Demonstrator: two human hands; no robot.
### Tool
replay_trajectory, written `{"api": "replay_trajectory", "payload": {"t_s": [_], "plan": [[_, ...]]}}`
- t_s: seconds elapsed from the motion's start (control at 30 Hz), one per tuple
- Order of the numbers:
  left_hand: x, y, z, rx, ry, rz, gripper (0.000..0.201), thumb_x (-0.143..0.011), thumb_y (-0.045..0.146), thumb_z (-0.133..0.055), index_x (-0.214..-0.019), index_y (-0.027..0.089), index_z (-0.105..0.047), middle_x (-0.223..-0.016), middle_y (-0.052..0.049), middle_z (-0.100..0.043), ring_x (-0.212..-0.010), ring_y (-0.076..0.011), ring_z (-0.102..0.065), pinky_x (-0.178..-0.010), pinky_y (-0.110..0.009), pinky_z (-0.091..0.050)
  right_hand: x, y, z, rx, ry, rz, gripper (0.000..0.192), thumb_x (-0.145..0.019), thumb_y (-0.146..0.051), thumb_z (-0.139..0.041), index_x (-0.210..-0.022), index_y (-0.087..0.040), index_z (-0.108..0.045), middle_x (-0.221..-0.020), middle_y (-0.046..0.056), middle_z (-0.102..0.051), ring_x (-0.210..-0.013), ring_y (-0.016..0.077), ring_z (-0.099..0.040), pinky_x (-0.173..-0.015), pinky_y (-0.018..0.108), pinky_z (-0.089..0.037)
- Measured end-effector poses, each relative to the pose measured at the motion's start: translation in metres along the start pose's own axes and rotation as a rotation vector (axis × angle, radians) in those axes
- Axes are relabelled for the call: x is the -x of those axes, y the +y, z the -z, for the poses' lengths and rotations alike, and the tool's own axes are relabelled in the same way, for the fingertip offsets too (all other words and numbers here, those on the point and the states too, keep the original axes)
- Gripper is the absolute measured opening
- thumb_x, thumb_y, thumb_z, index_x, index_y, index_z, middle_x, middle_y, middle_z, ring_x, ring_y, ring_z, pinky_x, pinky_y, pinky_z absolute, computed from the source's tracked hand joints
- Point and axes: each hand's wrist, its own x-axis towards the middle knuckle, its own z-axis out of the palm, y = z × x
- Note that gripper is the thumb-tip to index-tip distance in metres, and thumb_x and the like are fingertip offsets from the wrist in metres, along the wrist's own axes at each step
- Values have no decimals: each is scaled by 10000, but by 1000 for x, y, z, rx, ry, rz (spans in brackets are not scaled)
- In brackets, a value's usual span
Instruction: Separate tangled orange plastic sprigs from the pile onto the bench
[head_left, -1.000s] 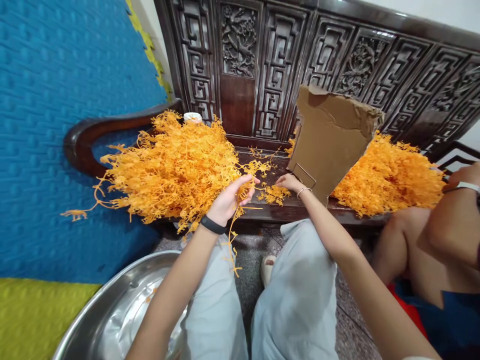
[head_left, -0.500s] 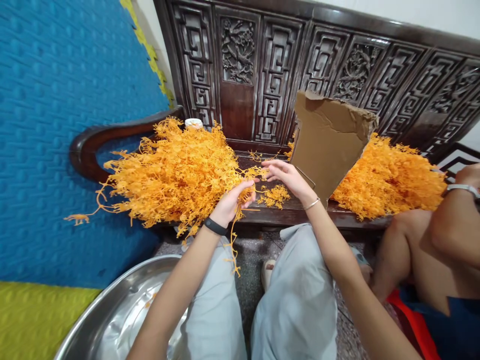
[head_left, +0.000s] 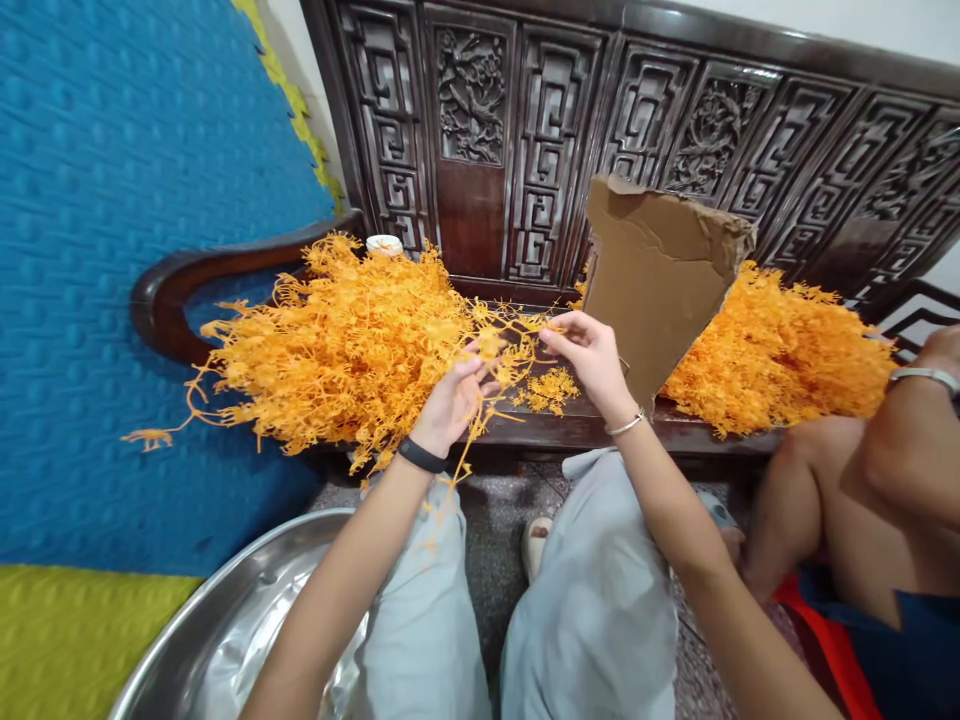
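My right hand (head_left: 589, 358) pinches the end of an orange plastic sprig (head_left: 517, 325) between thumb and fingertips. The sprig's thin branches stretch left from there toward my left hand (head_left: 452, 400). That hand is open, palm turned up and fingers apart, with orange strands across and behind the fingers. Below it a long strand (head_left: 463, 462) dangles, its lower tip blurred. Just left of the hands spreads a big heap of similar orange sprigs (head_left: 352, 350). One small loose clump (head_left: 551, 390) lies on the dark wooden bench (head_left: 555, 430) beneath my right hand.
A cardboard sheet (head_left: 660, 280) stands upright on the bench, with a second orange heap (head_left: 780, 350) beyond it. A steel basin (head_left: 247, 545) sits at lower left beside my leg. Another person's knee (head_left: 802, 470) is at right. Blue foam matting (head_left: 150, 150) covers the left side.
My left hand has gone from curled fingers to opened ones, shifting slightly left. My right hand has closed on the sprig's end, and the dangling strand has swung left.
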Motion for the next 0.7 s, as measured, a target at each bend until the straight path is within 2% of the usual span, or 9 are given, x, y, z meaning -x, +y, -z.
{"api": "replay_trajectory", "payload": {"t_s": [0.07, 0.13, 0.23, 0.33, 0.43, 0.5, 0.53, 0.63, 0.7], "plan": [[2, 4, 4, 8, -42, -63, 571, -650, 380, -628, -1181, 198, -518, -1295, -97, -515, -1184, -245, -475, -888, -370, -463, -1, -4, 6, -99, 58, 20, 168, -659, -264, -712, -731, -163, -598, -679, -18, -582, -567, 70, -533, -595, 226, -455], [5, 10, 9, 3, -79, -122, 640, -663, 500, -592, -1217, 197, -491, -1359, -115, -453, -1250, -279, -410, -954, -421, -415, -1, -8, 12, -209, 43, 24, 127, -681, -245, -695, -731, -170, -606, -642, -31, -561, -562, 61, -518, -595, 211, -444], [8, 17, 17, -57, 7, -216, 615, -722, 597, -472, -1194, 204, -506, -1382, -117, -426, -1285, -276, -372, -979, -420, -388, 2, -16, 20, -320, -78, -31, 106, -691, -248, -685, -725, -180, -611, -605, -39, -549, -550, 60, -512, -566, 198, -432], [14, 21, 19, -215, 138, -363, 519, -752, 564, -477, -1137, 223, -546, -1360, -89, -456, -1292, -239, -368, -1014, -370, -346, 9, -23, 19, -252, -243, -111, 138, -648, -250, -720, -686, -172, -613, -597, -36, -563, -521, 65, -513, -540, 207, -439], [24, 19, 14, -502, 52, -471, 533, -702, 517, -599, -1142, 219, -556, -1266, -85, -547, -1244, -225, -427, -1053, -352, -286, 19, -28, 9, -120, -403, -164, 160, -630, -253, -741, -678, -152, -625, -602, -25, -586, -504, 67, -515, -524, 213, -445], [32, 15, 7, -674, -109, -367, 535, -695, 478, -633, -1143, 192, -568, -1167, -96, -613, -1159, -229, -503, -1030, -363, -312, 25, -30, 0, -83, -479, -181, 176, -643, -270, -737, -715, -145, -636, -620, -18, -602, -520, 68, -530, -525, 210, -446], [35, 13, 4, -731, -132, -324, 500, -671, 440, -672, -1095, 187, -599, -1129, -90, -633, -1099, -229, -541, -992, -353, -354, 28, -31, -4, -77, -510, -186, 186, -650, -280, -733, -732, -143, -637, -629, -15, -607, -528, 69, -537, -527, 208, -448], [41, 8, -5, -850, -123, -256, 321, -624, 342, -733, -895, 179, -676, -938, -50, -690, -911, -207, -606, -870, -313, -429, 33, -31, -14, -74, -568, -191, 196, -666, -293, -721, -750, -138, -634, -649, -9, -615, -553, 70, -556, -538, 203, -458], [41, 7, -9, -849, -96, -229, 211, -666, 330, -700, -810, 177, -689, -827, -28, -699, -811, -184, -616, -796, -289, -450, 33, -30, -16, -74, -564, -178, 200, -670, -301, -716, -752, -139, -632, -658, -6, -621, -569, 74, -567, -557, 209, -475]]}}
